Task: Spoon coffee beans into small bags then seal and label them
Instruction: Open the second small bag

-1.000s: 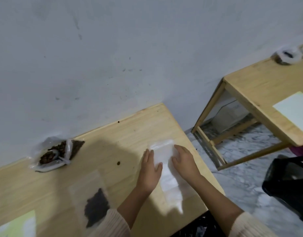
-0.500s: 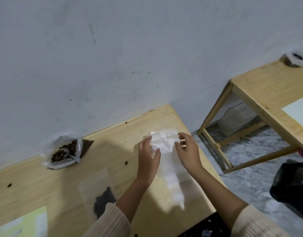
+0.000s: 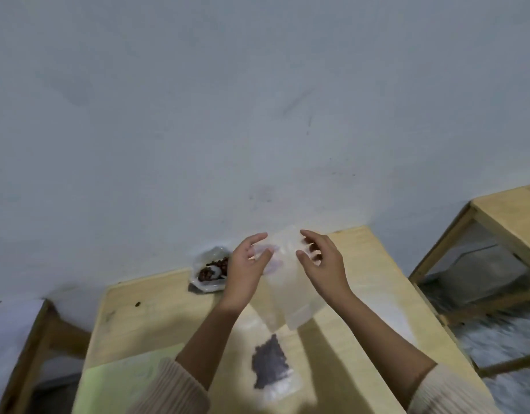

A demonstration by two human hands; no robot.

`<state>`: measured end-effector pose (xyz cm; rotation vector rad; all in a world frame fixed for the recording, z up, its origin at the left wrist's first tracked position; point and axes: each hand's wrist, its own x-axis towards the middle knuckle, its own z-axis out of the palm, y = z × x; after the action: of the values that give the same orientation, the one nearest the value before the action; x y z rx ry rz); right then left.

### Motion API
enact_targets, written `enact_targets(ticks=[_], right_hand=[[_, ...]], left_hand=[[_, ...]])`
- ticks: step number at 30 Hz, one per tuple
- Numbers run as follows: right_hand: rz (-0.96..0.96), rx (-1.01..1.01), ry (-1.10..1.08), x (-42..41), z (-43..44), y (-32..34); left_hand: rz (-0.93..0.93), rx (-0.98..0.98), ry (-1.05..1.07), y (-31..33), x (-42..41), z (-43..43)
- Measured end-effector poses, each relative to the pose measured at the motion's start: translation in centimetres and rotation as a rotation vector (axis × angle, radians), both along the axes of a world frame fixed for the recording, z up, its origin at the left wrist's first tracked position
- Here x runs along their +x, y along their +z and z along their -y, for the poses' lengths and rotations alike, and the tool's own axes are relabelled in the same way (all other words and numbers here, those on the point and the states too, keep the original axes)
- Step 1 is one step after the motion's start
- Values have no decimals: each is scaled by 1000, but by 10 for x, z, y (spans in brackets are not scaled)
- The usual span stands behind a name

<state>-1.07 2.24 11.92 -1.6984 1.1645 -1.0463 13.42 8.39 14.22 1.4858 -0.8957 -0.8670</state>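
Note:
An empty clear small bag (image 3: 287, 282) hangs above the wooden table (image 3: 156, 321), held up between both hands at its top. My left hand (image 3: 249, 270) pinches the bag's upper left edge. My right hand (image 3: 323, 264) pinches the upper right edge, fingers curled at the opening. Below it a filled clear bag of dark coffee beans (image 3: 271, 366) lies flat on the table. An open plastic pouch of brown coffee beans (image 3: 211, 271) sits against the wall, left of my left hand. The frame is motion-blurred.
A pale green sheet (image 3: 117, 383) lies at the table's near left corner. A loose bean (image 3: 137, 303) lies on the table's left part. A second wooden table (image 3: 508, 216) stands to the right, across a gap over marble floor (image 3: 502, 348). The grey wall is close behind.
Both hands have lifted the empty bag off the table and now hold it up by its top. The camera has swung left and upward.

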Motion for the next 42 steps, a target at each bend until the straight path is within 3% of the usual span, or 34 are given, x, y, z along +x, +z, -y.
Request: enact_targets(ticks=[3,7,15,22,42], right_hand=[[-10,-78,-1,43,-19,15],[69,-29,94,97,-49,32],[326,355,246,162,-98,43],[411,528,290,171,-113,51],[355,497,360,162,-122,49]], left_hand=[[42,-35,84,16,41,-26],[8,-78,175,17,82,-65],[-96,-132,69,18,107,-128],[-146,-138,25,20,118,-145],[-222,-90,75,12,118,-149]])
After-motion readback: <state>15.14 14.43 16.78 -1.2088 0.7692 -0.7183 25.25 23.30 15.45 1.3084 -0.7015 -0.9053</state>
